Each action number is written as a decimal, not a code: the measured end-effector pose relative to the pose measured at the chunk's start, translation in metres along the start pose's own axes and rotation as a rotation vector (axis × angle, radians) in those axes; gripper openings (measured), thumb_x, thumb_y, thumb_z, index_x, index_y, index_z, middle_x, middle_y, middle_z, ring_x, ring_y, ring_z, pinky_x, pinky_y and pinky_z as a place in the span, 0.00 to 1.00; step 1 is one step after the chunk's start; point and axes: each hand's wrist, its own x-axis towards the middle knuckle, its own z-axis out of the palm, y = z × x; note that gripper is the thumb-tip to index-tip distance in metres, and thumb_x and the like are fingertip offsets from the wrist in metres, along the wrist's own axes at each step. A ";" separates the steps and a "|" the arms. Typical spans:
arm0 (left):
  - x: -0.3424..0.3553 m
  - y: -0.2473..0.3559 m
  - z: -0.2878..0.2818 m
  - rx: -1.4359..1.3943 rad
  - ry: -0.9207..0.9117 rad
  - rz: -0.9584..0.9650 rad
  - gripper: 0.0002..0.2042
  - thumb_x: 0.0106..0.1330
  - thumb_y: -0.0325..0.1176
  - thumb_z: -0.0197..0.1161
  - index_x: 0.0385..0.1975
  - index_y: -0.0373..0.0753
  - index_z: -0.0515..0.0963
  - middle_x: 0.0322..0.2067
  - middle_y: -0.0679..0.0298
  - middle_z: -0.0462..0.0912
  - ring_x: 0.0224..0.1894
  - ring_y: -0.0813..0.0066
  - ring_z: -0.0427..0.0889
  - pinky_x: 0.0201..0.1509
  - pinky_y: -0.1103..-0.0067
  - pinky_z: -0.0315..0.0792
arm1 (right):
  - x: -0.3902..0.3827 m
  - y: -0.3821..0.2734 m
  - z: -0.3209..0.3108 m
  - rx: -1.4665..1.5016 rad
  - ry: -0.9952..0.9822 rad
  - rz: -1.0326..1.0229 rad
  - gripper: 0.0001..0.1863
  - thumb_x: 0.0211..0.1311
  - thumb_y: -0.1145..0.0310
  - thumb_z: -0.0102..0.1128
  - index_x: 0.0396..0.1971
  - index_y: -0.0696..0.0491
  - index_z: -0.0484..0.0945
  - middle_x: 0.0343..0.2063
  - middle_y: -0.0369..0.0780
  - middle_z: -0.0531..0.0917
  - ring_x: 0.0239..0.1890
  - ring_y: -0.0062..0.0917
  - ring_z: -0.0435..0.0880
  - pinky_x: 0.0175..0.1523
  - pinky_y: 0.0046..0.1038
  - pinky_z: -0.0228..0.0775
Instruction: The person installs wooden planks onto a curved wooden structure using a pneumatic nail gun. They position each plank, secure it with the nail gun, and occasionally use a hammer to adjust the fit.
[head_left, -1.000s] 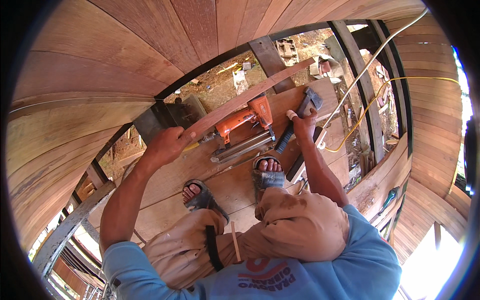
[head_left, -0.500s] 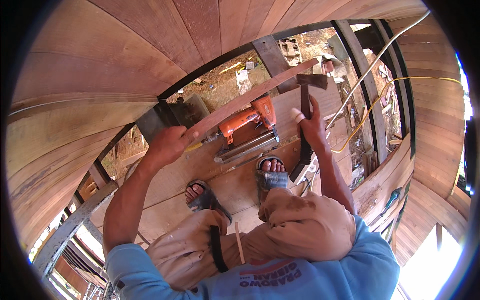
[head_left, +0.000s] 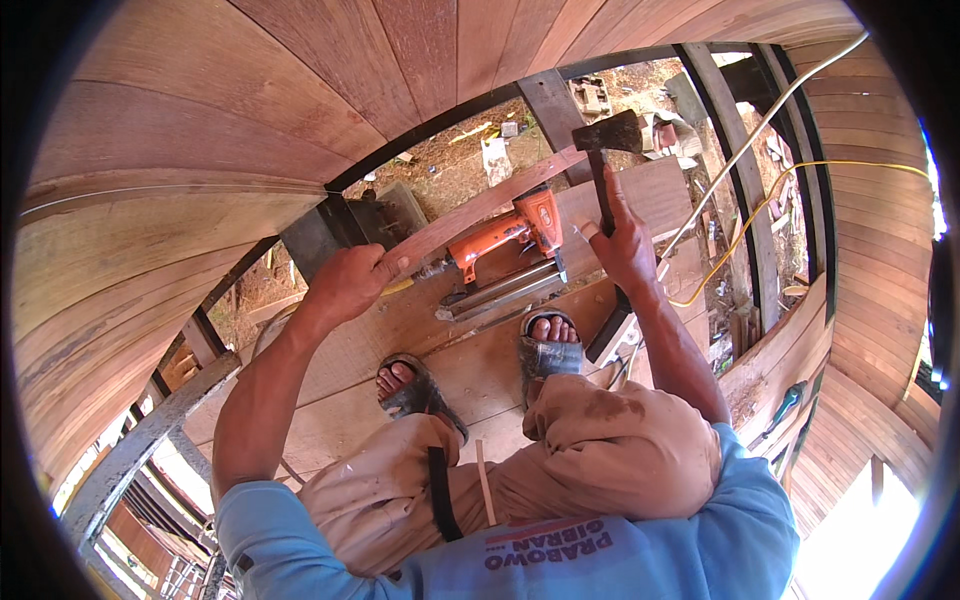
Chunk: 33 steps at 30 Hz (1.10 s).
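Observation:
My left hand (head_left: 345,285) is closed round the near end of a thin reddish wooden strip (head_left: 485,208), which slants away to the upper right. In my right hand (head_left: 628,245) is a hatchet (head_left: 608,133) with a dark head and dark handle, gripped partway along the handle. The head is by the strip's far end; whether they touch I cannot tell. A pale wrap circles one finger of that hand. Below the strip, an orange nail gun (head_left: 505,238) lies on the boards between my two hands.
My sandalled feet rest on wooden planks (head_left: 480,400). Plank walls (head_left: 300,90) curve round ahead and at both sides. Gaps between beams (head_left: 725,170) open onto littered ground. A white hose (head_left: 745,150) and a yellow cord (head_left: 740,235) run along the right. A green-handled tool (head_left: 788,402) lies at right.
The hatchet has moved up and left, its head coming to the strip's far end. Less of the strip shows beyond the nail gun. The view has shifted slightly.

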 end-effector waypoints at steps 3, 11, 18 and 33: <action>0.001 -0.004 0.002 0.019 0.008 0.015 0.29 0.69 0.59 0.56 0.25 0.32 0.76 0.22 0.45 0.77 0.27 0.48 0.77 0.33 0.60 0.69 | 0.003 0.021 0.011 -0.076 -0.040 -0.020 0.49 0.56 0.70 0.66 0.76 0.39 0.50 0.29 0.50 0.84 0.31 0.45 0.84 0.38 0.43 0.75; -0.028 -0.006 -0.005 -0.059 0.062 0.076 0.28 0.70 0.58 0.57 0.24 0.33 0.76 0.19 0.47 0.76 0.24 0.47 0.77 0.29 0.61 0.68 | -0.020 0.061 0.032 0.566 0.107 0.371 0.48 0.57 0.65 0.72 0.74 0.52 0.53 0.28 0.39 0.82 0.19 0.17 0.73 0.23 0.23 0.66; -0.056 0.008 -0.011 -0.323 0.074 0.208 0.27 0.71 0.57 0.58 0.27 0.34 0.76 0.16 0.65 0.70 0.22 0.80 0.68 0.25 0.74 0.64 | -0.029 0.091 0.037 0.234 0.095 0.334 0.49 0.58 0.56 0.72 0.72 0.59 0.54 0.46 0.52 0.83 0.40 0.35 0.85 0.45 0.35 0.77; -0.100 0.029 0.036 -0.758 0.119 0.354 0.16 0.71 0.45 0.64 0.34 0.35 0.79 0.19 0.62 0.75 0.22 0.77 0.74 0.27 0.76 0.68 | -0.037 -0.095 -0.060 0.819 -0.341 -0.260 0.49 0.48 0.58 0.81 0.66 0.63 0.63 0.64 0.47 0.71 0.63 0.32 0.73 0.66 0.35 0.65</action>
